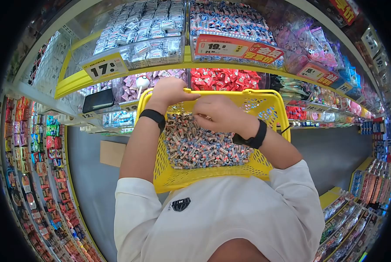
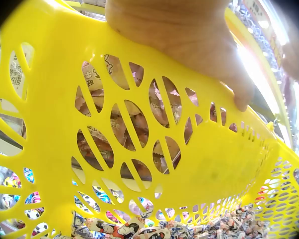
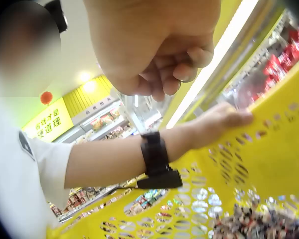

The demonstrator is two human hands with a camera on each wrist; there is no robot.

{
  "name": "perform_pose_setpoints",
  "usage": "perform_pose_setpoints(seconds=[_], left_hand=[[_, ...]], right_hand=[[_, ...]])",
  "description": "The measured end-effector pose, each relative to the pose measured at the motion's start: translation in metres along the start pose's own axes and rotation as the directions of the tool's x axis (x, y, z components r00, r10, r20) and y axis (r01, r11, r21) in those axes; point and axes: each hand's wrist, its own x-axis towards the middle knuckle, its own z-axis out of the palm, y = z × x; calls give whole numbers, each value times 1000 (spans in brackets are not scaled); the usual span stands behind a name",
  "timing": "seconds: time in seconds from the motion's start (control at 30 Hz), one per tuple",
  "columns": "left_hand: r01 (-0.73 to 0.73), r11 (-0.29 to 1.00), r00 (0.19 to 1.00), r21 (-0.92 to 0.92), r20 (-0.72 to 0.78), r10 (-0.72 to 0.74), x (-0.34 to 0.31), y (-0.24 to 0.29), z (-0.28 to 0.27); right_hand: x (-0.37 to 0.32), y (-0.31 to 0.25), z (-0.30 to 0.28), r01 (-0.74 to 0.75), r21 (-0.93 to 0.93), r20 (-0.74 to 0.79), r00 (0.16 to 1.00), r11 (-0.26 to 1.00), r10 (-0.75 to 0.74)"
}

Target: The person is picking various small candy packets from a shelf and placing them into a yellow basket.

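Observation:
A yellow basket [image 1: 213, 174] stands in front of the body, a deep layer of small wrapped candies [image 1: 204, 148] on its bottom. My left hand [image 1: 171, 91] grips its far rim near the left corner; in the left wrist view that hand [image 2: 184, 37] lies over the edge of the perforated wall [image 2: 214, 159]. Above the candies, inside the basket's outline, hangs my right hand [image 1: 223, 114]. Its fingers are curled in the right wrist view, where the hand [image 3: 159, 50] shows no item in it. Whether a candy is hidden in the palm cannot be seen.
Shelf bins ahead hold white packets [image 1: 138, 30], blue-wrapped candies [image 1: 230, 22] and red candies [image 1: 226, 80]. A dark phone-like device [image 1: 98, 101] and a white-and-red round item [image 1: 142, 82] are at the left shelf edge. A cardboard piece [image 1: 112, 153] lies on the floor.

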Motion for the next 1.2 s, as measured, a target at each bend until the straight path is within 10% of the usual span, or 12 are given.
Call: perform_pose_setpoints(seconds=[0.33,0.43,0.73,1.03,1.2], left_hand=[[19,1000,1000,-1,10,-19,-2,3,-3],[22,1000,1000,-9,10,-22,-2,3,-4],[24,1000,1000,-4,11,-24,-3,5,-7],[28,1000,1000,4,10,-28,-2,3,-4],[26,1000,999,15,21,-26,-3,5,-8]], right_hand=[[-30,54,114,-43,25,78,996,999,41],[-31,63,125,-116,-81,306,942,990,135],[-42,67,150,-24,-97,122,992,995,36],[-34,63,150,-211,-165,261,933,963,249],[-34,62,138,-383,94,222,908,919,356]])
